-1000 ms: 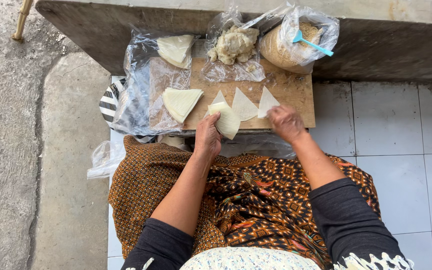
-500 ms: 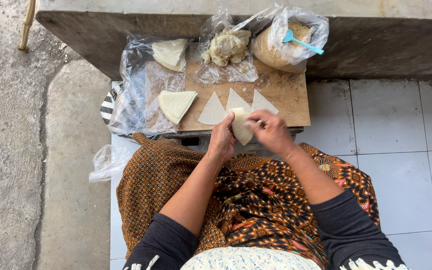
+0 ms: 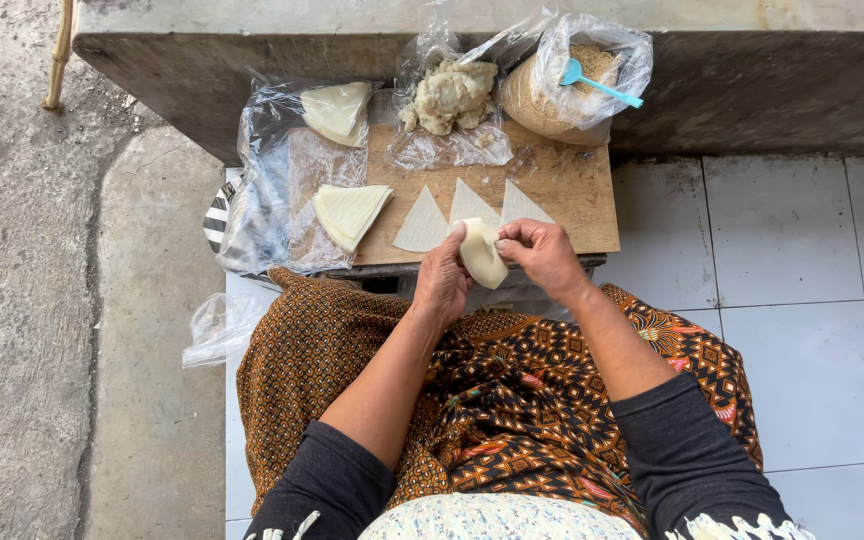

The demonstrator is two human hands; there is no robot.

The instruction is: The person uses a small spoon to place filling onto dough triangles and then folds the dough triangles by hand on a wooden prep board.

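Lap nearest the camera: patterned brown-orange cloth [image 3: 512, 390], dark sleeves on both arms.

Both hands meet above the near edge of the wooden desk [image 3: 572, 200]. Left hand [image 3: 442, 285] cups a pale wrapper piece [image 3: 479, 252] from below and the side, fingers curled around it. Right hand [image 3: 542, 255] pinches its upper edge between thumb and fingertips. So 2 grips narrow onto the same piece, which sits between them, lifted off the board.

The piece: cream-white, smooth, thin sheet folded into a small rounded cone or pocket; whether anything is inside, cannot tell.

Just beyond the grip, 3 flat triangular wrappers [image 3: 470, 208] lie side by side on the board. Left of the grip, a stack of triangular wrappers [image 3: 350, 212] rests on clear plastic [image 3: 267, 200]; farther on, another stack [image 3: 335, 110] sits inside that plastic.

Beyond the grip, a lumpy pale filling mass [image 3: 450, 95] on open plastic. Farther right, a bag of tan crumbs [image 3: 567, 85] with a light blue spoon [image 3: 597, 85] sticking out.
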